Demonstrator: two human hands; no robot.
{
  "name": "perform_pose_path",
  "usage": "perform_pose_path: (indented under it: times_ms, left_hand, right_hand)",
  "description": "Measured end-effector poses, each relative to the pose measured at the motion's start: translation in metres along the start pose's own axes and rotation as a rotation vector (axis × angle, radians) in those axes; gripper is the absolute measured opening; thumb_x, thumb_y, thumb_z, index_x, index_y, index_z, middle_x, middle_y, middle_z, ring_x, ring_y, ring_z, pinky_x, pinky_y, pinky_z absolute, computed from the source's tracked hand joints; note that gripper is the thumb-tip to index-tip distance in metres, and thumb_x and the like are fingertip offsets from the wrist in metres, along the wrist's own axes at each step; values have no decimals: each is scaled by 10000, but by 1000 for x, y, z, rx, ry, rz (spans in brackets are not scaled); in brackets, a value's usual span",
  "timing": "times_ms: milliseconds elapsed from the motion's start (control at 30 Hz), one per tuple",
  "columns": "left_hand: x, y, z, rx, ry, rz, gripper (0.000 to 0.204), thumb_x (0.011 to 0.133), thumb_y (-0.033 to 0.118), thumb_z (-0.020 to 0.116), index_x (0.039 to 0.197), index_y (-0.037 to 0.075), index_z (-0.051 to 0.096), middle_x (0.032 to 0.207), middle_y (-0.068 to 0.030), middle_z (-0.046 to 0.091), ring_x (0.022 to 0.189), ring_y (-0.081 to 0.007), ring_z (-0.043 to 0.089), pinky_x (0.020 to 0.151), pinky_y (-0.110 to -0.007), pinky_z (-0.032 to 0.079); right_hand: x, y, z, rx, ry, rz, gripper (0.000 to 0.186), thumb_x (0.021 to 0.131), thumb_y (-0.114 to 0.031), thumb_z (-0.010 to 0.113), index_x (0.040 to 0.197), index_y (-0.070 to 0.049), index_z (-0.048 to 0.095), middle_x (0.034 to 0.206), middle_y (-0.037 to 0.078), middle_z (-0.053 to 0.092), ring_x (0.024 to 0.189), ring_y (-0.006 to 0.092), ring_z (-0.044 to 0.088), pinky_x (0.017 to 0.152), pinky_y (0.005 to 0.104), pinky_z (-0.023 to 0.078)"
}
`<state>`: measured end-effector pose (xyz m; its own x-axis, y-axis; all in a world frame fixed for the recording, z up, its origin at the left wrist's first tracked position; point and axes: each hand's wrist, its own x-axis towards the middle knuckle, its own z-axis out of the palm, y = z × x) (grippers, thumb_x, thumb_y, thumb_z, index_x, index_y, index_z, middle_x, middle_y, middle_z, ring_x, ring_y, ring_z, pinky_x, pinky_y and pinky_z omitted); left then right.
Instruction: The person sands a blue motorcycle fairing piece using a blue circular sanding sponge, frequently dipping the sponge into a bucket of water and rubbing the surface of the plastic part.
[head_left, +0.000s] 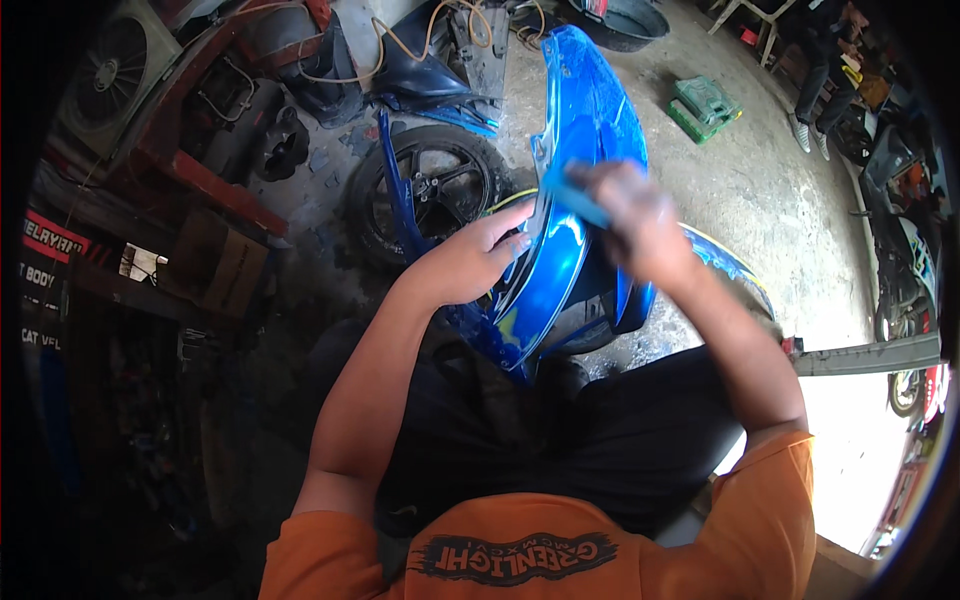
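The left hand (470, 262) lies flat, fingers spread, its grip open against the left edge of a glossy blue curved fairing panel (580, 190) standing on the person's lap. The blurred right hand (630, 215) pinches a small blue pad (575, 195) on the panel's upper face. Beyond lies rough concrete floor (760, 190); left, a black wheel (430, 190).

red-and-black sign (52, 240) far left, brown carton (222, 262) beside it, green box (705, 105) on floor
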<state>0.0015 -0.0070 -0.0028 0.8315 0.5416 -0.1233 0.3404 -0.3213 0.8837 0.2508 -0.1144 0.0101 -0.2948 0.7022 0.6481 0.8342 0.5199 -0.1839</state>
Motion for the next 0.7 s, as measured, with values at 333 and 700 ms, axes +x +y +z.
perform_pose_path:
  times_ms: [333, 700]
  left_hand:
    - [16, -5, -1, -204, -75, 25, 560, 1177, 165, 529, 1671, -60, 393, 1731, -206, 448, 1602, -260, 420, 1318, -375, 321]
    - [32, 0, -5, -17, 95, 45, 523, 1161, 106, 502, 1661, 5, 383, 1685, -215, 475, 1581, -294, 433, 1304, -409, 314]
  right_hand:
    - [-5, -20, 8, 88, -21, -28, 567, 738, 123, 687, 1287, -18, 709, 1249, 189, 737, 1153, 428, 688, 961, 511, 600]
    - [-21, 8, -12, 49, -100, 8, 639, 691, 92, 685, 1324, 2, 685, 1343, 189, 726, 1183, 434, 689, 1021, 502, 603]
